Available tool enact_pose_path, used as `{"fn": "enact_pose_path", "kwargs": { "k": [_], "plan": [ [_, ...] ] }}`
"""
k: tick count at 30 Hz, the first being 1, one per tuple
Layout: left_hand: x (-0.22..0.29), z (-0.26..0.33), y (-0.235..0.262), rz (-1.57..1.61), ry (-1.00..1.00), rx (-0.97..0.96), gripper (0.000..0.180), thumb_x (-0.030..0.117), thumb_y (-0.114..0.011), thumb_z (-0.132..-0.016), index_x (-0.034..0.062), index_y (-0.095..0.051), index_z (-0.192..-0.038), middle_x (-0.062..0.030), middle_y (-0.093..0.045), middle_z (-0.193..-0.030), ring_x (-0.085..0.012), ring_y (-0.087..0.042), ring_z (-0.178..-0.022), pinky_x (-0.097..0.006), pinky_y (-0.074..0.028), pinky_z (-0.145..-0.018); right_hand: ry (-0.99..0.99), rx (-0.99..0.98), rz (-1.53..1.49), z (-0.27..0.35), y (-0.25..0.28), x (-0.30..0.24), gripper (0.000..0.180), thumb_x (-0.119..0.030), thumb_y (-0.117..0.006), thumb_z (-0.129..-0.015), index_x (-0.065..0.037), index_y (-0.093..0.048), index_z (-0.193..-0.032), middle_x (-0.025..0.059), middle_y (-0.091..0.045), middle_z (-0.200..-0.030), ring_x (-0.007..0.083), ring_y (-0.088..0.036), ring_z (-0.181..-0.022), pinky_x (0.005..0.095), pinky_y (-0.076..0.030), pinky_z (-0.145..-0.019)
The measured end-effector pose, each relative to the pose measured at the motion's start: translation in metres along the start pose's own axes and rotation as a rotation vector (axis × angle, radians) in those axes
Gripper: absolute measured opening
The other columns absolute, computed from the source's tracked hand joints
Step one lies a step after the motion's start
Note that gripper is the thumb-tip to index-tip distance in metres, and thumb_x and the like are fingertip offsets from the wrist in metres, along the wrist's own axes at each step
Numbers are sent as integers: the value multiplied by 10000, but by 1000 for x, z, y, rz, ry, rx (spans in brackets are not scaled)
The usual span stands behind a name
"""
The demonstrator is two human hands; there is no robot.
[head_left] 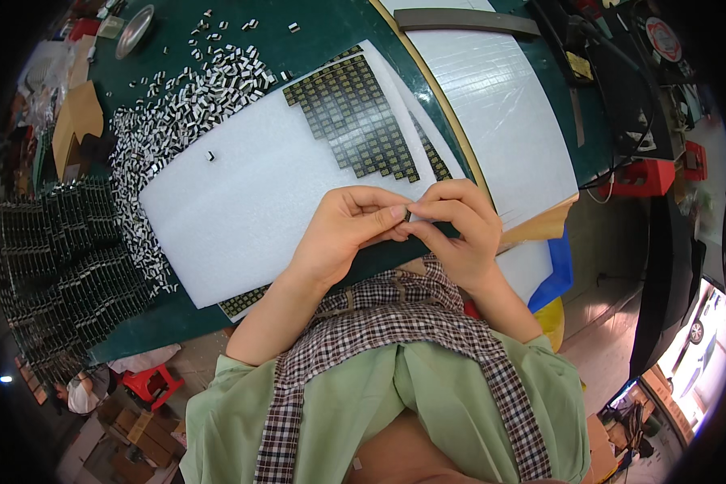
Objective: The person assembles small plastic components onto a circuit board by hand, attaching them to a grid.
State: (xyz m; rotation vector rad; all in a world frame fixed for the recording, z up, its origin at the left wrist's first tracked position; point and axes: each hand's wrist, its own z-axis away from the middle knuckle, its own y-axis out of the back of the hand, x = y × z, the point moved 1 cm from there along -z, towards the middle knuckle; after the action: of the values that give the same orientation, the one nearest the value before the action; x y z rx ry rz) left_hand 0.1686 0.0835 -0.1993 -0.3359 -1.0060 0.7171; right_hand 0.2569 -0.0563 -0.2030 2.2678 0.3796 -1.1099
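Both hands meet over the near right edge of a white foam sheet [234, 218]. My left hand [343, 230] pinches a small dark piece [407, 216] between thumb and fingers. From the other side, the thumb and fingertips of my right hand [464, 230] close on the same piece. Fingers cover most of it, so its kind cannot be made out. Beyond my hands, small dark square pieces with gold markings [351, 113] lie in close rows on the sheet. One loose silver-and-black block [210, 156] rests on the sheet's left part.
A heap of small silver-and-black blocks [189, 101] spreads over the green table [331, 24]. At the left stand rows of dark board strips [56, 258]. A shallow metal dish [135, 32] is at the back. White film-covered board [500, 97] lies right, with a dark bar [468, 22] across it.
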Motion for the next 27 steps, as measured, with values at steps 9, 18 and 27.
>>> {"fn": "enact_pose_path", "kwargs": {
  "k": [9, 18, 27],
  "plan": [
    [5, 11, -6, -403, -107, 134, 173, -28, -561, -824, -84, -602, -981, -125, -624, -920, -145, -615, -835, -232, -511, -762, -3, -162, 109, 2, -1, -2, 246, -27, -705, -639, -58, -626, -870, 66, -584, -824, 201, -593, -695, 279, -483, -571],
    [3, 20, -23, -1022, -622, 263, 209, -30, -589, -713, -22, -628, -918, -125, -620, -839, -209, -618, -744, -279, -505, -684, 155, -54, 164, 6, -4, -2, 239, -11, -701, -629, -37, -619, -852, 64, -597, -804, 202, -598, -665, 283, -487, -551],
    [-3, 17, -28, -1156, -845, 335, 174, -5, -606, -689, -9, -603, -863, -109, -598, -784, -241, -603, -675, -313, -495, -592, 270, 58, 236, 10, -9, 1, 274, -8, -705, -595, -19, -618, -855, 69, -590, -799, 197, -602, -658, 266, -482, -524]
  ]
}}
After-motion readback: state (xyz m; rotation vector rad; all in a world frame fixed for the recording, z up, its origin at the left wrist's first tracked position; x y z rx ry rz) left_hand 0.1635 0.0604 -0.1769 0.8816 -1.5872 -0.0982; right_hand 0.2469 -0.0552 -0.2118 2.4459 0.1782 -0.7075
